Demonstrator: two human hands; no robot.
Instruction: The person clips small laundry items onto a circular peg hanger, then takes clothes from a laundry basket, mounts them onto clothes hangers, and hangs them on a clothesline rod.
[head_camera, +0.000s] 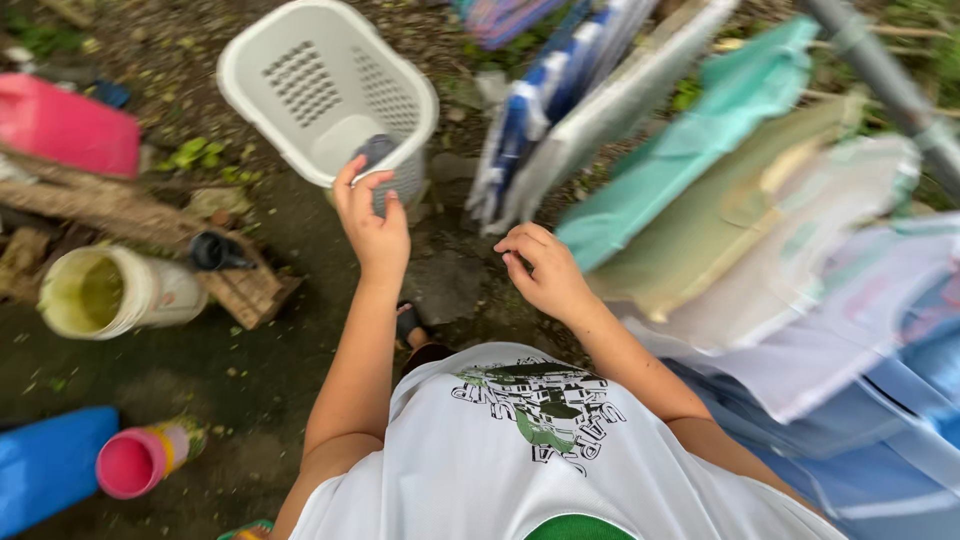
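The left hand (372, 228) is stretched forward on a straight arm, fingers spread open. The right hand (545, 272) is held lower, elbow bent, fingers loosely curled and empty.

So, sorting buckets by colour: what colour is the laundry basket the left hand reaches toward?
White, a perforated plastic laundry basket, seen clearly in the head view.

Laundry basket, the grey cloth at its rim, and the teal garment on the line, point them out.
Laundry basket (300, 85), head view, perforated inner wall.
Grey cloth (375, 150), head view, its middle.
Teal garment (715, 130), head view, mid-panel.
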